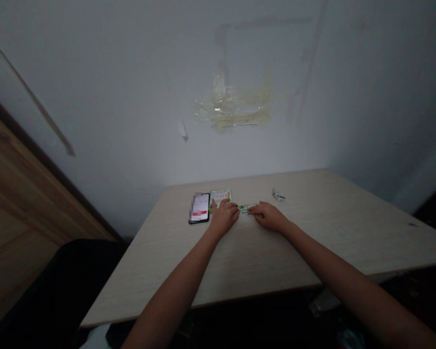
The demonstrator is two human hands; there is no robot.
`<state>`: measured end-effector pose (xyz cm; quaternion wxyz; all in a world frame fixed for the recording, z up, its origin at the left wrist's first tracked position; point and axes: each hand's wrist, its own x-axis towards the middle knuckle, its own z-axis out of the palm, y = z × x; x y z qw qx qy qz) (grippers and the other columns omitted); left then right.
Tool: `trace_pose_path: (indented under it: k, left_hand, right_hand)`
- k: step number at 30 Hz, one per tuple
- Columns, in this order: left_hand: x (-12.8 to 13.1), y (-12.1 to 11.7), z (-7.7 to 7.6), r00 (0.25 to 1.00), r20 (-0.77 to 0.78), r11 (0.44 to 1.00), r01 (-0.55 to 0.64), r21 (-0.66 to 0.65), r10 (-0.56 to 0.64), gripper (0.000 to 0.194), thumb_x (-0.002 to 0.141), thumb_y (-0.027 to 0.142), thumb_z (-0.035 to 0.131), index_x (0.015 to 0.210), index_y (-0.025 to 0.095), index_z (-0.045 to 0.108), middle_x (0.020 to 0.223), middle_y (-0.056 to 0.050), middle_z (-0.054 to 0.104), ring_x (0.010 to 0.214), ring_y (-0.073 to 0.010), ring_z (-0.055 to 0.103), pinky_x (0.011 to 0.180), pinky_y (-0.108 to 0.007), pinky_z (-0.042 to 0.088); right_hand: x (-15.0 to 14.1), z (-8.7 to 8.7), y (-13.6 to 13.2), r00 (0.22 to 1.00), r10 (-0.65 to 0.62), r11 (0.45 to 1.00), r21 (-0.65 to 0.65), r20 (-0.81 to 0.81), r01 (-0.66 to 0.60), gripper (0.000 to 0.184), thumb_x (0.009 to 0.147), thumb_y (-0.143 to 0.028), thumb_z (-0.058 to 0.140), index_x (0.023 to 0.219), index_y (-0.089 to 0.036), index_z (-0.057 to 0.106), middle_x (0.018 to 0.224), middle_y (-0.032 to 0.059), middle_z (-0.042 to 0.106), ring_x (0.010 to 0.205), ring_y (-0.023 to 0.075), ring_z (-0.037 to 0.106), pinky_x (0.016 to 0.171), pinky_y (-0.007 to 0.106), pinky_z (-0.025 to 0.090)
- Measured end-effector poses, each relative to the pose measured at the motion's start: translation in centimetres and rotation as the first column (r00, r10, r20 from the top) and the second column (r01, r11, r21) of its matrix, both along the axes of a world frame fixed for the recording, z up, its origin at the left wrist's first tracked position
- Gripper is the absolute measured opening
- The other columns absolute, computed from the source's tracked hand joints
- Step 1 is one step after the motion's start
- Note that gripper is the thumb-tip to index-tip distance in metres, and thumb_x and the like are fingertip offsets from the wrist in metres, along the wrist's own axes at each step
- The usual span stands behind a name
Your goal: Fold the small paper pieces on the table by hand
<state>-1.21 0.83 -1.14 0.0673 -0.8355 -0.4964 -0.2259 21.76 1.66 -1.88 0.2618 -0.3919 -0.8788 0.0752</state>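
Observation:
A narrow green-and-white printed strip [243,209], seemingly folded paper, lies on the table between my hands. Its left end is under the bent fingers of my left hand [224,216]. At the right end, my right hand [271,216] holds the strip with its fingers closed together. Both hands rest low against the tabletop, and their fingers hide much of the strip. Just behind my left hand lies a printed sheet or packet [221,195] with a green edge, partly covered by the fingers. A phone [199,209] with its screen lit lies left of that hand.
A small crumpled wrapper [277,195] lies on the pale wooden table [261,271], beyond my right hand. The wall [138,121] behind bears peeling clear tape [236,109]. A dark chair-like shape [83,276] stands at the left, beside a wooden panel [18,208].

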Motion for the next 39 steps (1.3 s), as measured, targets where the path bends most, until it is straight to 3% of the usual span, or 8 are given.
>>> trace_pose_path:
  k: [6,11,16,29,39]
  left_hand:
    - [1.4,0.1,0.8,0.992,0.097,0.994,-0.078,-0.077,0.085,0.013,0.088,0.028,0.061,0.085,0.027,0.074,0.123,-0.001,0.07,0.128,-0.0322,0.048,0.109,-0.079,0.01]
    - [1.9,0.2,1.3,0.979,0.119,0.978,-0.151,-0.142,0.169,0.012,0.085,0.029,0.063,0.081,0.027,0.074,0.126,-0.002,0.068,0.127,-0.0349,0.047,0.106,-0.079,0.015]
    - [1.8,0.3,1.5,0.981,0.096,0.974,-0.149,-0.172,0.167,0.01,0.083,0.031,0.064,0.079,0.028,0.073,0.135,0.001,0.062,0.134,-0.0367,0.041,0.105,-0.082,0.012]
    - [2.2,-0.2,1.9,0.985,-0.017,0.97,-0.17,-0.176,0.17,0.018,0.082,0.044,0.063,0.088,0.028,0.07,0.144,0.003,0.054,0.14,-0.0345,0.034,0.107,-0.081,0.002]
    - [2.7,-0.4,1.3,0.982,-0.057,0.974,-0.187,-0.131,0.181,0.042,0.077,0.063,0.063,0.1,0.028,0.068,0.145,-0.004,0.053,0.137,-0.0383,0.036,0.108,-0.08,0.001]
  right_hand:
    - [0.0,0.0,0.1,1.0,0.02,0.999,0.034,-0.013,-0.02,0.036,0.079,-0.012,0.055,0.105,-0.027,0.075,0.114,0.0041,0.074,0.107,0.0237,0.068,0.11,0.055,0.037]
    - [0.0,0.0,0.1,1.0,0.028,0.998,0.05,-0.011,-0.027,0.038,0.079,-0.011,0.055,0.106,-0.027,0.075,0.115,0.004,0.073,0.108,0.023,0.068,0.109,0.05,0.039]
    - [0.0,0.1,0.1,0.998,0.049,0.997,0.065,-0.027,-0.047,0.037,0.078,-0.01,0.055,0.104,-0.026,0.076,0.113,0.0039,0.074,0.106,0.022,0.068,0.106,0.045,0.042]
    - [0.1,-0.2,0.5,0.998,0.052,0.995,0.081,-0.025,-0.049,0.036,0.079,-0.011,0.055,0.105,-0.025,0.075,0.11,0.004,0.075,0.1,0.0211,0.068,0.095,0.039,0.047]
    - [0.2,-0.3,0.5,0.999,0.035,0.998,0.057,-0.039,-0.033,0.036,0.08,-0.013,0.055,0.107,-0.025,0.075,0.111,0.0037,0.075,0.102,0.0223,0.068,0.096,0.04,0.048]
